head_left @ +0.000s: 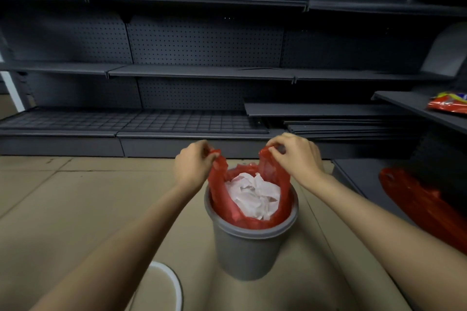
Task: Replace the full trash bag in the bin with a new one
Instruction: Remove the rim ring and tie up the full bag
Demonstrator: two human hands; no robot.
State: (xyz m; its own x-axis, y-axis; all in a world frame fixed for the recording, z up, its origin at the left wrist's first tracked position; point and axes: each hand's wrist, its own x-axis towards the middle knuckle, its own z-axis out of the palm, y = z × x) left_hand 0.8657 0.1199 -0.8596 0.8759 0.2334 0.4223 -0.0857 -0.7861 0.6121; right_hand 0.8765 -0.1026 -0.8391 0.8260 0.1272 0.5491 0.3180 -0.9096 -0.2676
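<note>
Here, the red trash bag (252,219) lining the grey bin (242,252) is pinched at its handles by the left hand (193,163) and right hand (298,156); crumpled white paper (252,195) is held inside.

1. Floor (83,199): beige tiles. A grey bin (246,247) is stood on it, upright; a white round object (168,285) is seen near the bin, at the bottom edge, partly cut off.
2. Bottom shelf (131,122): wire-grid deck; flat dark panels (328,118) are stacked at its right end.
3. Right-hand shelf (414,106): a red packet (448,103) is laid on it.
4. Low right ledge (358,174): a red bag (424,199) is laid flat across it.
</note>
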